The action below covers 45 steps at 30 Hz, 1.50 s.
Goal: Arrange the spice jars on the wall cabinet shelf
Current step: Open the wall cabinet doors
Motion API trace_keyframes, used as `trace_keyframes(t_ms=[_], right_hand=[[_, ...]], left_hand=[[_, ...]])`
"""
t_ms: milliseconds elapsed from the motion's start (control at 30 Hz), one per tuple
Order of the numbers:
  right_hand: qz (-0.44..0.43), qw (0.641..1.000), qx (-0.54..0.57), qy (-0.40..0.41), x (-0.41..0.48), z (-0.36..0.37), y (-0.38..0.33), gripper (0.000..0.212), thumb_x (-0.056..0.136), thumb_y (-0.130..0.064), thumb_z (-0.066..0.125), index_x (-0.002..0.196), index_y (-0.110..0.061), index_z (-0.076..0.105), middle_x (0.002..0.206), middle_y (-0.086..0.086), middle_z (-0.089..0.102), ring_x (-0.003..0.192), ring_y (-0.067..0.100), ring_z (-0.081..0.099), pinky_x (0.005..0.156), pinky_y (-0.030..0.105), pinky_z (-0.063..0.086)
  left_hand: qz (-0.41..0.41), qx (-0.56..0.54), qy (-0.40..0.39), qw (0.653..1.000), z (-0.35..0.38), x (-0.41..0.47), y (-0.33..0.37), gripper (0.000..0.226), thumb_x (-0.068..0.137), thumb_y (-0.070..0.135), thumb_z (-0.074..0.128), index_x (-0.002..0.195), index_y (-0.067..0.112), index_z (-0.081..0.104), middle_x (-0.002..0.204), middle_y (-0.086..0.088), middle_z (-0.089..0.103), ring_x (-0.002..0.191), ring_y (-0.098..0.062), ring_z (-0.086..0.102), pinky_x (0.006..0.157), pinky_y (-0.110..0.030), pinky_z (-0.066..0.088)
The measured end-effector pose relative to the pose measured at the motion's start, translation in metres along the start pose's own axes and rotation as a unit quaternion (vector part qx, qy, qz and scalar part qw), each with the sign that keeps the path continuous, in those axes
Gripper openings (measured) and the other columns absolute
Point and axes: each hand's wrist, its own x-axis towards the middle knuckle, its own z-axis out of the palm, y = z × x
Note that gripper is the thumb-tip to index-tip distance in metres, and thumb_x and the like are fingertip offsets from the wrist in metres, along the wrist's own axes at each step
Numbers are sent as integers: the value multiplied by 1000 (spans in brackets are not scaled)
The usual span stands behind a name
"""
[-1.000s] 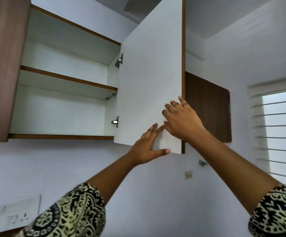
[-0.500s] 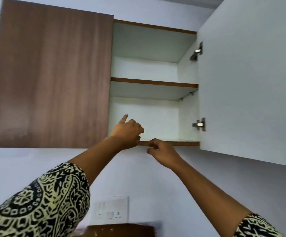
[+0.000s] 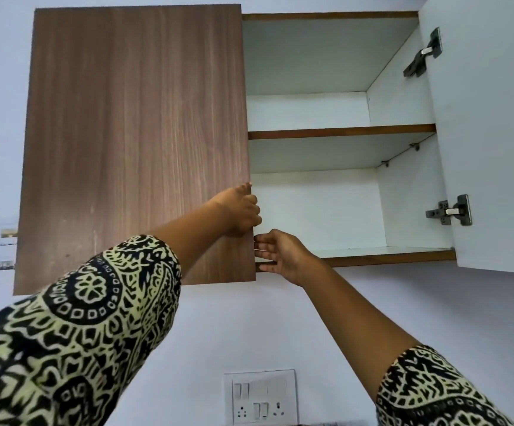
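The wall cabinet (image 3: 311, 133) hangs high on a pale wall and is seen from below. Its long shelves run left to right: the upper shelf (image 3: 341, 131) shows its brown front edge across the open half, and the bottom shelf (image 3: 388, 259) lies under it, also level. Both shelves are bare, so the spice jars are not in view in the head camera.

The left door (image 3: 133, 142), brown with vertical wood grain, stands tall and covers the left half of the cabinet. The right door (image 3: 489, 133) is swung out, with its white inner side toward the camera, and two metal hinges (image 3: 449, 210) are on it.

The left hand (image 3: 239, 212) is raised to the free right edge of the left door, above the other hand. Its fingers are curled narrow around that edge, so the grip holds the door edge. The right hand (image 3: 280, 255) is just below it, near the lower corner of the same door. Its fingers (image 3: 263, 241) are spread a little and point left; they seem to touch the edge or go behind it, but I cannot tell if they close on it.

Both arms wear patterned black and cream sleeves (image 3: 80, 333). A switch plate (image 3: 260, 398) sits on the wall below
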Motion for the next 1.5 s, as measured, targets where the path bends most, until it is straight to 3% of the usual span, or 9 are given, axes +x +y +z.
trace_keyframes(t_ms=[300,467,567,767,967,1133,1300,1400,1500], right_hand=[[-9,997,20,-67,-73,6,-15,45,95,-23,24,119,-9,59,118,8,63,107,21,58,91,39,43],[-48,993,35,-105,-133,35,-22,39,93,-12,29,114,-11,62,112,6,66,102,19,60,90,38,46],[-84,990,40,-110,-162,65,-21,35,93,-7,34,106,-15,65,104,2,68,95,16,62,86,35,48],[-120,977,73,-160,-207,137,-21,21,90,-11,57,107,-20,66,98,0,68,92,17,62,87,36,49],[-188,954,-34,-233,-236,225,-15,71,70,-33,79,132,-34,45,139,-6,47,123,19,49,101,41,45],[-231,936,-57,-261,-256,311,3,97,75,-21,78,145,-40,14,148,-8,27,124,18,41,76,25,57],[-275,937,-115,-184,-258,399,19,104,75,-31,76,148,-36,2,153,-19,9,137,17,26,97,39,51],[-306,927,-179,-126,-260,443,24,110,73,-36,73,148,-32,-8,158,-11,-5,145,20,10,112,44,34],[-321,916,-213,-110,-261,477,28,110,78,-35,69,149,-25,-14,158,-3,-14,147,19,-2,119,40,18]], left_hand=[[33,-33,70,996,-33,-85,-24,51,95,14,32,144,28,32,152,6,32,145,-18,16,118,-45,0],[23,-56,87,994,-60,-155,-38,54,95,15,30,146,31,26,154,6,27,146,-16,11,117,-42,-7],[5,-86,115,990,-68,-196,-46,46,96,22,27,140,31,38,147,4,39,143,-17,22,117,-41,-6],[19,-91,144,985,-83,-291,-77,40,93,38,24,110,26,59,113,1,63,119,-22,53,115,-44,20],[35,-73,115,990,-86,-373,-111,28,94,36,36,94,23,61,94,1,65,97,-23,58,100,-41,44],[21,-40,58,997,-73,-437,-140,31,93,37,35,93,22,62,94,0,65,91,-23,58,92,-40,48],[2,11,-6,1000,-41,-489,-167,47,93,46,24,101,25,65,104,2,68,105,-22,61,109,-45,33],[-20,20,-102,994,-19,-513,-175,60,94,52,12,135,27,47,142,2,48,138,-20,34,118,-43,2],[-46,27,-190,980,-4,-533,-179,58,98,52,16,149,25,22,158,2,21,147,-19,9,117,-41,-9]])
